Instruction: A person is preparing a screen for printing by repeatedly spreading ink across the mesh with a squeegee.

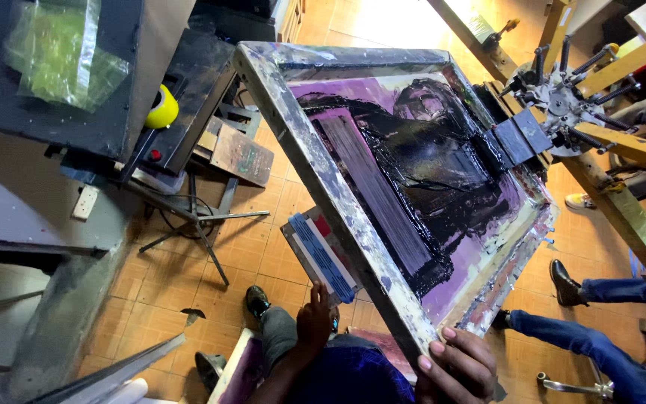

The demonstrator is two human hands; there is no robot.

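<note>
Two hands busy here, so quick rundown. Your right hand [454, 366] is on the near corner of the screen printing frame [323, 172], fingers [437, 349] curled over the rail and clamped on it. The frame is tipped up off its platen, hinged at the far end on the clamp [521, 138] of the carousel press [570, 97], so its near corner hangs over the tile floor [263, 247] right in front of you. Your left hand [314, 322] has its fingers closed round the handle end of a squeegee [321, 254], held low beside the frame's left rail, blade end pointing away from you.

On handling: the frame looks stiff and fairly heavy for a one-handed hold, and I'd guess the rails are slick in spots with all that dried and wet ink [413, 172] about. The purple mesh is the fragile bit, so keep off it. Take hold on the bare rail near the corner, like you're doing, where it looks driest. The squeegee seems light and rigid; grip the handle, not the inky blade.

Someone else's legs in jeans [570, 337] are just off the frame's right side.
</note>
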